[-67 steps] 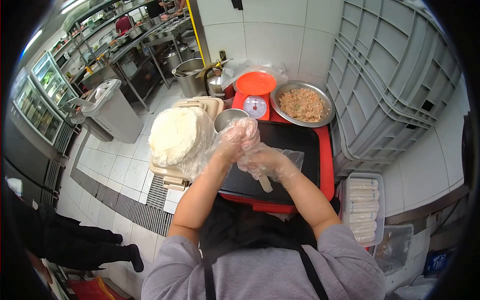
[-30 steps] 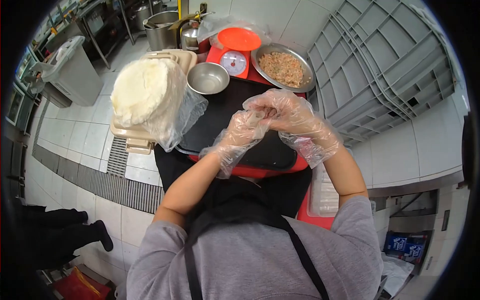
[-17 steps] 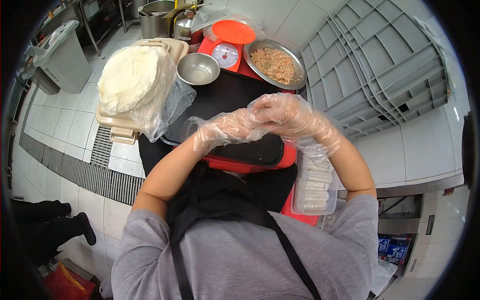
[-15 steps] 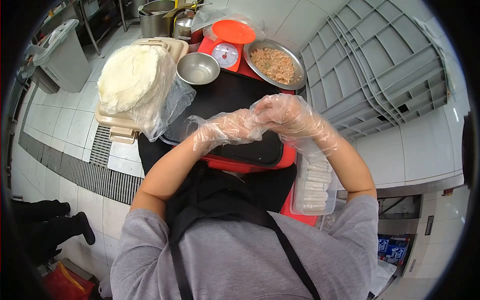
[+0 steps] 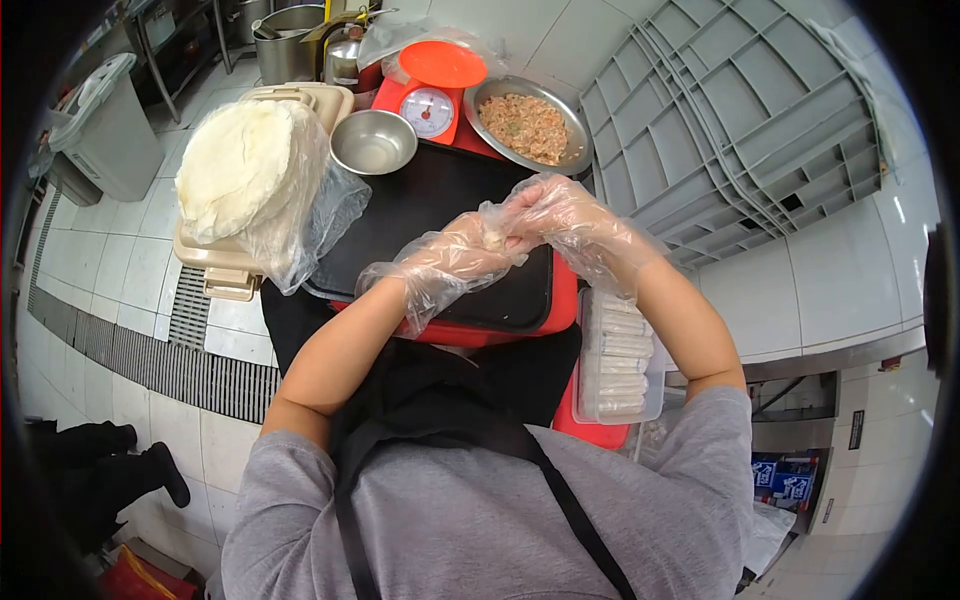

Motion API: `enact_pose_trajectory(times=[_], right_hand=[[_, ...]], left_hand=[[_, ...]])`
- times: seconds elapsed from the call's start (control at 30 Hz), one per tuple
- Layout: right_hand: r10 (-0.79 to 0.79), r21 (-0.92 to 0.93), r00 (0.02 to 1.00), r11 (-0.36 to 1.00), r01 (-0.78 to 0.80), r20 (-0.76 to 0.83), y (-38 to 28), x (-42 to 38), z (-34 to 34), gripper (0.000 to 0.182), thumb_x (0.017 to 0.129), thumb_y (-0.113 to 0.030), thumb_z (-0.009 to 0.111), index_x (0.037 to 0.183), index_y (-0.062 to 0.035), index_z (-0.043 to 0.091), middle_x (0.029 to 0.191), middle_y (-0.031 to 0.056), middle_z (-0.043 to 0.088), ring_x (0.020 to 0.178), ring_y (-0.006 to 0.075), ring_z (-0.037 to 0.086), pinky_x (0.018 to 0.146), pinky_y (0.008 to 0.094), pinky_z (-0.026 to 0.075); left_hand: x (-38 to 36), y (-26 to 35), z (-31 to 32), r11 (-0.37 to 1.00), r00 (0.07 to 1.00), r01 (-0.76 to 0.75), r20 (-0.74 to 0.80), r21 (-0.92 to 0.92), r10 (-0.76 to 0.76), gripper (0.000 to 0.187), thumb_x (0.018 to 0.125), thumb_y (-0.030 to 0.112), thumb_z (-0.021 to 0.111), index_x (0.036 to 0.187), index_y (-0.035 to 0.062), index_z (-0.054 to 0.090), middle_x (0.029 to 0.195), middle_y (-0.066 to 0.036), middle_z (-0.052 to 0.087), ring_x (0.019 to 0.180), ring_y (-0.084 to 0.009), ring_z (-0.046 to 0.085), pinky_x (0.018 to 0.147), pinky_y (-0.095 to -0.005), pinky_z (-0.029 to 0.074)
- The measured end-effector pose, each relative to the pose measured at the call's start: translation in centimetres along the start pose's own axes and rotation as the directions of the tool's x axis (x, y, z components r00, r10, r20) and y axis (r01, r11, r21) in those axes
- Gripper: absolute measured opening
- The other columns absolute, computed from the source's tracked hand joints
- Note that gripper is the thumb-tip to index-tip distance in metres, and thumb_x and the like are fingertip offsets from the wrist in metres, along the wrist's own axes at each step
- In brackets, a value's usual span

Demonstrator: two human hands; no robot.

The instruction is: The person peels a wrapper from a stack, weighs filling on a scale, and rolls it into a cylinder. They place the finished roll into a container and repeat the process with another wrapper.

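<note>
Two gloved hands are seen in the head view, joined above the black tray (image 5: 440,215). The left hand (image 5: 445,265) and the right hand (image 5: 565,225) are both wrapped in loose clear plastic gloves, and a small pale roll of wrapper (image 5: 493,238) is pinched between their fingertips, just over the tray's right half. Each grip is narrow and closed on that roll.

Compared with half a second ago, little has been altered in the hold itself: the hands are kept pressed together at the same spot, and only the framing has been shifted slightly, so that the tray and bowls now sit a little further left. Against the frame from about two seconds ago, the roll has been lifted from the tray surface and is no longer hanging down from the right hand. From this it is judged that the shaping of the roll is near its end rather than at its start.

Beside the tray, a stack of round wrappers in a plastic bag (image 5: 240,165) is seen at the left, with a small steel bowl (image 5: 373,142), a red scale (image 5: 428,95) and a pan of minced filling (image 5: 527,125) beyond. A clear container of finished rolls (image 5: 620,355) lies at the right, below the right forearm.
</note>
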State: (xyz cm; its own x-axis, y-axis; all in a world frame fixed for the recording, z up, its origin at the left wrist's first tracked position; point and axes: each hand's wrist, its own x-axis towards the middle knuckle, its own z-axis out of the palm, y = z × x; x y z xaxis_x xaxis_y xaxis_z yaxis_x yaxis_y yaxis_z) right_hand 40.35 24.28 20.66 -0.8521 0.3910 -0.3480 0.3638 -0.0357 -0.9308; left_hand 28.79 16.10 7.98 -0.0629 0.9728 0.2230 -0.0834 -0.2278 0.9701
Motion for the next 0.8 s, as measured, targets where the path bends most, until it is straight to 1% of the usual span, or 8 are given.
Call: enact_pose_trajectory(times=[0.17,0.4,0.47,0.53,0.7,0.73,0.77,0.8], right_hand=[[0.004,-0.108,0.997,0.994,0.004,0.080,-0.4,0.7,-0.1,0.005,0.067,0.002,0.067,0.070,0.0001,0.063,0.069,0.0042,0.056,0.063,0.0123,0.057,0.061,0.0233,0.045],[-0.054,-0.491,0.991,0.865,0.107,0.121,-0.6,2.4,0.2,0.023,0.063,-0.002,0.068,0.084,-0.0025,0.058,0.079,0.0053,0.055,0.071,0.0132,0.054,0.064,0.0263,0.044],[-0.051,-0.620,0.997,0.781,0.080,0.065,-1.2,2.6,0.8,0.031,0.062,-0.004,0.069,0.091,-0.0036,0.058,0.083,0.0058,0.056,0.074,0.0145,0.055,0.067,0.0274,0.045],[-0.173,-0.810,0.973,0.542,0.223,0.152,-1.5,3.0,1.1,0.043,0.062,-0.008,0.070,0.103,-0.0081,0.059,0.092,0.0083,0.057,0.084,0.0192,0.058,0.075,0.0302,0.047],[-0.253,-0.876,0.941,0.371,0.307,0.223,-0.2,4.6,2.3,0.058,0.069,-0.016,0.070,0.124,-0.0134,0.054,0.106,0.0105,0.059,0.099,0.0243,0.059,0.087,0.0343,0.047],[-0.261,-0.873,0.939,0.375,0.312,0.224,0.2,4.8,2.2,0.058,0.069,-0.016,0.070,0.124,-0.0134,0.054,0.106,0.0105,0.059,0.099,0.0243,0.059,0.087,0.0343,0.047],[-0.259,-0.548,0.957,0.785,0.289,0.133,0.8,4.9,1.9,0.057,0.070,-0.016,0.070,0.125,-0.0135,0.053,0.109,0.0105,0.059,0.100,0.0245,0.058,0.087,0.0370,0.047],[-0.213,-0.066,0.975,0.974,0.217,0.064,1.1,4.9,1.6,0.057,0.072,-0.016,0.070,0.126,-0.0137,0.051,0.113,0.0104,0.058,0.102,0.0248,0.058,0.088,0.0397,0.047]], left_hand=[[0.1,1.6,-0.2,0.871,0.972,0.224,-0.033,0.437,-0.233,0.023,0.084,0.025,0.065,0.092,0.0040,0.064,0.077,-0.007,0.064,0.074,-0.0156,0.061,0.067,-0.0315,0.047],[-0.3,2.0,-0.6,0.863,0.999,0.035,-0.043,0.504,-0.015,0.019,0.079,0.021,0.065,0.091,0.0061,0.064,0.073,-0.009,0.063,0.072,-0.0215,0.062,0.065,-0.0333,0.047],[0.0,1.5,-0.8,0.671,0.999,0.001,0.021,0.742,-0.024,0.020,0.076,0.019,0.066,0.091,0.0056,0.065,0.075,-0.010,0.064,0.075,-0.0218,0.063,0.065,-0.0338,0.047],[-0.4,0.7,-1.2,0.758,0.999,-0.036,0.022,0.652,0.029,0.020,0.075,0.018,0.066,0.091,0.0059,0.065,0.077,-0.011,0.064,0.076,-0.0216,0.063,0.066,-0.0338,0.047],[-0.2,-2.2,-1.6,0.930,0.982,-0.150,-0.058,0.334,0.179,0.023,0.074,0.016,0.067,0.094,0.0058,0.066,0.084,-0.010,0.066,0.079,-0.0228,0.064,0.070,-0.0348,0.047],[-0.3,-0.6,-1.7,0.887,0.961,-0.235,-0.045,0.398,0.275,0.021,0.077,0.021,0.065,0.089,0.0041,0.064,0.081,-0.008,0.064,0.073,-0.0214,0.061,0.066,-0.0335,0.045],[-0.5,0.3,-2.0,0.831,0.931,-0.315,-0.023,0.459,0.365,0.025,0.080,0.027,0.062,0.084,0.0023,0.062,0.077,-0.006,0.061,0.066,-0.0201,0.058,0.062,-0.0321,0.044],[-0.5,0.1,-3.0,0.826,0.932,-0.312,-0.020,0.470,0.363,0.025,0.080,0.027,0.062,0.084,0.0023,0.062,0.077,-0.006,0.061,0.066,-0.0201,0.058,0.062,-0.0321,0.044]])
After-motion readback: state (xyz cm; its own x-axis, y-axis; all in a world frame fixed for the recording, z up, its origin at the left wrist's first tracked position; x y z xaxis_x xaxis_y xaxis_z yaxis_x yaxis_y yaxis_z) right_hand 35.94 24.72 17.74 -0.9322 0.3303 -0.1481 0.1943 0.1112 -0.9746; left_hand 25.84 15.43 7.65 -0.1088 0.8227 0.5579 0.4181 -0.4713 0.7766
